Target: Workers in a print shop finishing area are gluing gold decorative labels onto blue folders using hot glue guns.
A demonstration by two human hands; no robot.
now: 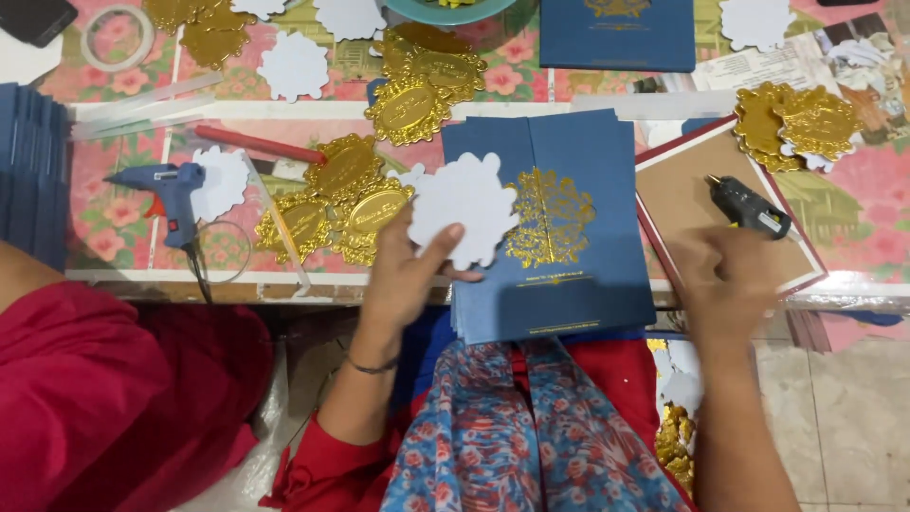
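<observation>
Cutout [464, 220], white and scalloped, pinched at its lower left edge between thumb and fingers of left hand [409, 277], held blank side up just over blue card [559, 237]. Card lying at table [474, 109] front edge, topmost of a small blue stack overhanging the lap, gold tree emblem at its centre partly covered on the left by the cutout. Right hand [725, 284] blurred, hovering over brown board [701, 204] with red rim, fingers loosely curled, holding nothing visible; open or closed hard to tell for sure. Black glue gun [749, 207] lying on that board just above the right hand, apart from it.

Left of the card, heap of gold seals [336, 204], oval with frilled edges; more gold seals [422, 81] further back and another pile [796, 123] at far right. Blue glue gun [171, 194] resting on the table at left, cord trailing toward the edge, red stick [261, 144] just behind it. Spare white cutouts scattered along the back. Second blue card [616, 33] at top centre. Tape roll [118, 36] at top left. Floral cloth covering the table. Red sleeve [104, 398] of another person at lower left.
</observation>
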